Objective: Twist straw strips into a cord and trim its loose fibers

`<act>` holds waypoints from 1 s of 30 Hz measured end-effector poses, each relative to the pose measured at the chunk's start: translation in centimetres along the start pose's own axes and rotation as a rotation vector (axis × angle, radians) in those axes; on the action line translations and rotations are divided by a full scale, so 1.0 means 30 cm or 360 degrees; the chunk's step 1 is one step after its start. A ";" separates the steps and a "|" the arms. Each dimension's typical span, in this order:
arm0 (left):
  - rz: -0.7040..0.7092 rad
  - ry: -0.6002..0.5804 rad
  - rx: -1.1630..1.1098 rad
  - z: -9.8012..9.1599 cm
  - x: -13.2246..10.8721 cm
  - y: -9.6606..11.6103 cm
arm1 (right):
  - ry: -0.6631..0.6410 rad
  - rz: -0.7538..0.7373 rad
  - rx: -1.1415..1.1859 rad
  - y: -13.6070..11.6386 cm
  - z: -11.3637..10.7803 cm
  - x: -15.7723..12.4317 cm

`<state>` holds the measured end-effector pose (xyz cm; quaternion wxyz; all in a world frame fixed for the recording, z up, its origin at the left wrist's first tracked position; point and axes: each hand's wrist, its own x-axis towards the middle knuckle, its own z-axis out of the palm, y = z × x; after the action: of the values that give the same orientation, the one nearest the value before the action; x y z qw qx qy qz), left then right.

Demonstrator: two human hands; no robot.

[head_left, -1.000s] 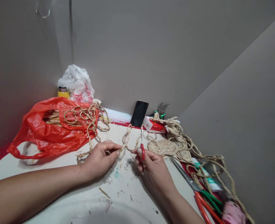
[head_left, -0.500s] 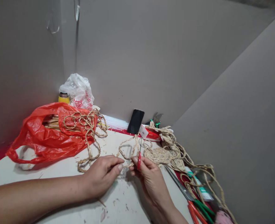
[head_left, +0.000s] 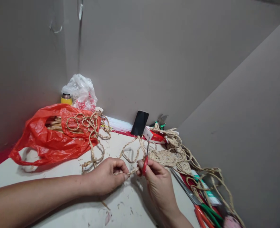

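My left hand is closed, pinching a thin braided straw cord between thumb and fingers. Close beside it on the right, my right hand is closed around small red-handled scissors, their narrow metal blades pointing up and away. Its fingertips also touch the cord, so a short stretch spans the two hands. A loop of braided cord lies on the table just beyond them. A flat coiled woven piece rests to the right of the loop, partly behind my right hand.
At left, a red plastic bag holds straw, with tangled cord over it. A phone leans at the back wall. Along the right lie piled cord and large shears. Straw scraps dot the white table.
Both hands have shifted slightly apart, showing more cord between them. The scissors have moved a little right with my right hand. The whole view has shifted slightly.
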<state>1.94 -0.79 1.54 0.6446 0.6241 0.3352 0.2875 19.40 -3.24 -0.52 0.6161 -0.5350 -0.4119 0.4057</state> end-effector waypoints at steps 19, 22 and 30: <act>-0.0090 0.0536 -0.0665 -0.047 0.048 -0.021 | -0.0513 -0.0943 -0.1609 0.011 -0.077 0.046; -0.0102 0.0536 -0.0663 -0.051 0.049 -0.020 | -0.0603 -0.1007 -0.1906 0.005 -0.070 0.035; -0.0126 0.0493 -0.0664 -0.049 0.053 -0.028 | -0.0594 -0.0981 -0.2113 -0.011 -0.055 0.019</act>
<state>1.69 1.31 0.59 0.7111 0.4126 0.3875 0.4171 21.15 -3.26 -0.30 0.1700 -0.5768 -0.7983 -0.0347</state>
